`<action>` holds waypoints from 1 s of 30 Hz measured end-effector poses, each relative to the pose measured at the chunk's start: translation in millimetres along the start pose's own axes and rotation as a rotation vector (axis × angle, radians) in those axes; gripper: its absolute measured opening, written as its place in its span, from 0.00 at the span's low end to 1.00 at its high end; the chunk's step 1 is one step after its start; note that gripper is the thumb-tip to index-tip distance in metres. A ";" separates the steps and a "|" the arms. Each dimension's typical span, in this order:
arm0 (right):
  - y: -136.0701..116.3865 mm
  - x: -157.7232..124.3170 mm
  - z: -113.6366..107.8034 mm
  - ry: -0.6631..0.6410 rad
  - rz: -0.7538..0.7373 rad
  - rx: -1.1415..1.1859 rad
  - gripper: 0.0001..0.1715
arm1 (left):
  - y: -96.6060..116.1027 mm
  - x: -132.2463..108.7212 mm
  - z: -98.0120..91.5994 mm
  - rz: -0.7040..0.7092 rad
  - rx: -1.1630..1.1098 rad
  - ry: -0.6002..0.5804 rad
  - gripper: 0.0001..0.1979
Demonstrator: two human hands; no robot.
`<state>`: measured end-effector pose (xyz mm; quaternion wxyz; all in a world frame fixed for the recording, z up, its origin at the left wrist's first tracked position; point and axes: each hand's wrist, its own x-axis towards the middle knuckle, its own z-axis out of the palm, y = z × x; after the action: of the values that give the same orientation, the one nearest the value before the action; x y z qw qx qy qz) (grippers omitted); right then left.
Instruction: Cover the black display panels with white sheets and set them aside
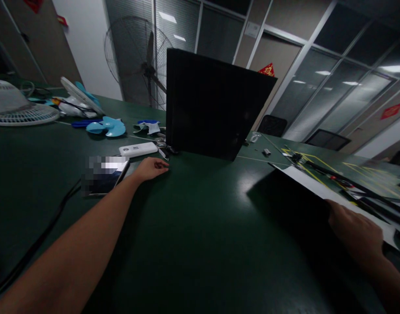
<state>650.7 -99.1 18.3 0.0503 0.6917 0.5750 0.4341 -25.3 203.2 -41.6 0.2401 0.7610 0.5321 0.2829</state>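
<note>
My left hand (151, 168) reaches far across the dark green table (193, 226) with its fingers curled at the tips, resting near small parts (163, 150) by the base of an upright black panel (213, 104). I cannot make out anything in its fingers. My right hand (355, 233) lies at the right on the edge of a flat dark board (298, 205) with a white underside, fingers wrapped over its edge.
A white power bank (137, 149) and a phone (105, 174) lie left of my left hand. Blue fan blades (106, 127), a white fan grille (20, 109) and fan parts sit at the back left. A black cable (39, 240) runs along the left. Yellow floor-tape lines and tools are at the right.
</note>
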 end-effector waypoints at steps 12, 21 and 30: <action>-14.9 -14.9 -1.2 -0.060 -0.072 0.065 0.20 | -4.3 2.7 0.6 0.007 -0.024 -0.008 0.22; -41.0 -33.3 -7.6 -0.137 -0.046 0.200 0.25 | -3.3 2.8 0.6 -0.001 -0.018 -0.009 0.23; -39.6 -37.5 9.8 -0.148 -0.097 0.130 0.24 | 0.4 1.0 -0.8 0.007 0.010 -0.009 0.23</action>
<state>628.8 -113.1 -30.7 0.0685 0.6952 0.6294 0.3404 -25.3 204.1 -40.6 0.2375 0.7653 0.5300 0.2777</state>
